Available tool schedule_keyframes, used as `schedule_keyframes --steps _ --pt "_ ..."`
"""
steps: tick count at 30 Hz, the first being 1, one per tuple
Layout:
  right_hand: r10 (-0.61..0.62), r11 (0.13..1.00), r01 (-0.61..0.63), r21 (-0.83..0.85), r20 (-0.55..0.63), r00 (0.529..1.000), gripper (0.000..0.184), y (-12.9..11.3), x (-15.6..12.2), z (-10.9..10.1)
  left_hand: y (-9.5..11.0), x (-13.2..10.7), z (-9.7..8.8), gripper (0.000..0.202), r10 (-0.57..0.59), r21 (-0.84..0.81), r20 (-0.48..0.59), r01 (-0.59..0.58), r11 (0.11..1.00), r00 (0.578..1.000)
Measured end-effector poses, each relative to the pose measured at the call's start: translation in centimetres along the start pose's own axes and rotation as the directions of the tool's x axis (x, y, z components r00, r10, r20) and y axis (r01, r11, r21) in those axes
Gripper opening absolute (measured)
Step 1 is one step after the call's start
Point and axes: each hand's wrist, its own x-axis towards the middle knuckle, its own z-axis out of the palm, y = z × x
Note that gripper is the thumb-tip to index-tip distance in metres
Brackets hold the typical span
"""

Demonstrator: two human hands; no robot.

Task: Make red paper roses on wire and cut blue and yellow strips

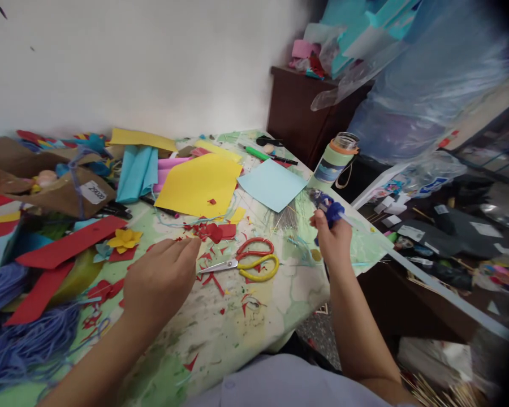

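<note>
My right hand (333,237) is wrapped round a blue hot glue gun (333,210). A long whitish glue stick (441,291) runs out of its back, down to the right. Over the table, my left hand (163,282) is closed with its fingertips together; what it pinches, if anything, is hidden. Scissors (241,264) with one red and one yellow handle lie just right of my left hand, blades toward it. Red paper petals (212,232) and scraps are scattered beyond my left fingers. A light blue paper sheet (272,183) and a yellow sheet (201,183) lie farther back.
A green bottle (333,164) stands at the table's right edge, close to the glue gun. Thin wires (286,217) lie beside it. At left are blue yarn (29,345), red paper strips (72,243) and a yellow paper flower (124,241). Cluttered shelves fill the right.
</note>
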Motion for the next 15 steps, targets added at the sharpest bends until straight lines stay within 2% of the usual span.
schedule_keyframes --steps 1,3,5,7,10,15 --pt "-0.014 0.98 0.009 0.198 0.023 1.0 0.047 -0.7 -1.0 0.0 0.1 -0.1 0.2 0.022 0.008 0.002 0.009 -0.008 1.0 1.0" --pt "-0.087 0.857 0.01 0.515 0.126 0.988 0.053 -2.2 -3.5 0.2 0.3 -0.2 0.5 0.022 0.029 0.008 0.013 -0.029 1.0 1.0" --pt "-0.215 0.75 0.016 0.661 0.221 0.951 0.054 -3.6 -5.9 0.3 0.4 -0.4 0.8 0.023 0.045 0.003 0.009 -0.045 0.999 0.999" --pt "-0.32 0.725 0.03 0.688 0.298 0.899 0.055 -4.8 -7.9 0.3 0.5 -0.5 1.0 0.024 0.058 0.006 0.003 -0.058 0.998 0.998" --pt "-0.424 0.753 0.1 0.651 0.363 0.829 0.059 -6.0 -9.5 0.3 0.5 -0.5 0.9 0.022 0.064 0.014 0.02 -0.065 0.998 0.998" --pt "-0.458 0.793 0.157 0.589 0.406 0.79 0.058 -6.4 -9.8 1.1 0.4 -0.5 0.8 0.023 0.036 0.012 0.064 -0.037 0.999 0.997"
